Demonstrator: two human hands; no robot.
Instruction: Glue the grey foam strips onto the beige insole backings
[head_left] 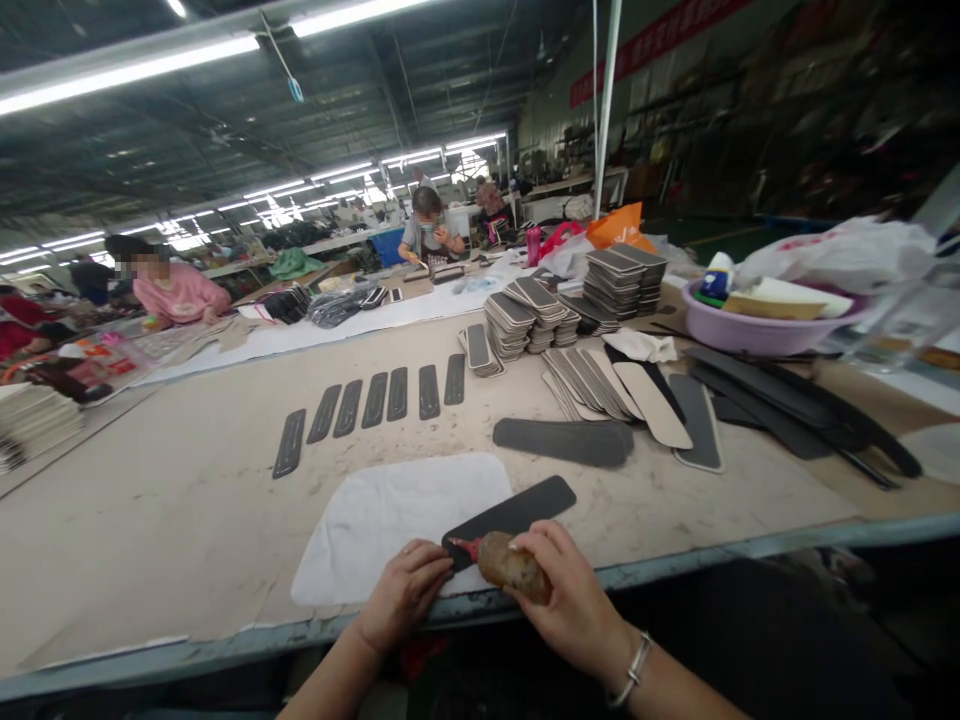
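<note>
Head view: gripping a stained brown squeeze bottle (514, 567) in the right hand (566, 595), with fingers and thumb curled around the body. Aiming its red nozzle (465, 546) leftward at the near end of a long dark strip (521, 510), close to the left fingertips; cannot confirm contact at the tip. Touching that same end with the left hand (407, 587), with fingers bent and pressed together; cannot tell whether pinching with the thumb.

Noted under the strip and just beyond the left hand: a white sheet (390, 510), lying on the paper-covered table (187, 530). Counted farther beyond the left hand: seven short dark strips (374, 400) in a slanting row, with glossy lines on top. Found beyond the right hand: a flat pile of dark strips (559, 442), then fanned pale-edged strips (589, 383) and, behind, stacked grey pieces (529, 310). Observed farther out to the right of the right hand: a purple basin (772, 330) with items inside. Seen well beyond the left hand, at the left: a person in a pink top (182, 292).
</note>
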